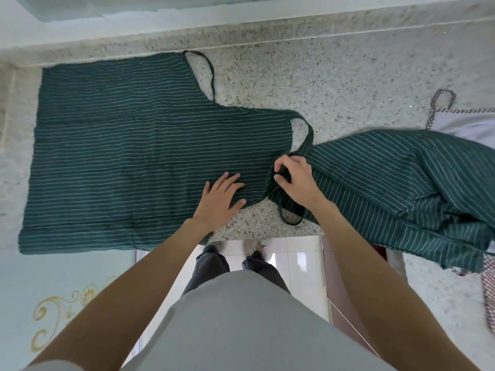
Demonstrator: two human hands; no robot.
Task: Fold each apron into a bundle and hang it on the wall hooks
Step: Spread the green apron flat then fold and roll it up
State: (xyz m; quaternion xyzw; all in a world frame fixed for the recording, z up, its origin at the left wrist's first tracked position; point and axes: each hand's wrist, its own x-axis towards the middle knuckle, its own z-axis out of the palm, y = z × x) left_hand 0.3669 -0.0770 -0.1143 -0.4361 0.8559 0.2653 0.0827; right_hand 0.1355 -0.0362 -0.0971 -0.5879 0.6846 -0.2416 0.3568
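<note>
Green striped apron lies spread flat on the speckled counter; left hand, fingers spread, presses the bib to anchor it; right hand pinches a dark strap, apparently gathering it before folding.

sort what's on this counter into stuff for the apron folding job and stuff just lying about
For the job:
- spread green striped apron, left hand flat on it
- its strap, pinched by right hand
- second green striped apron, heaped at right

Lying about:
- grey cloth with checked trim
</note>
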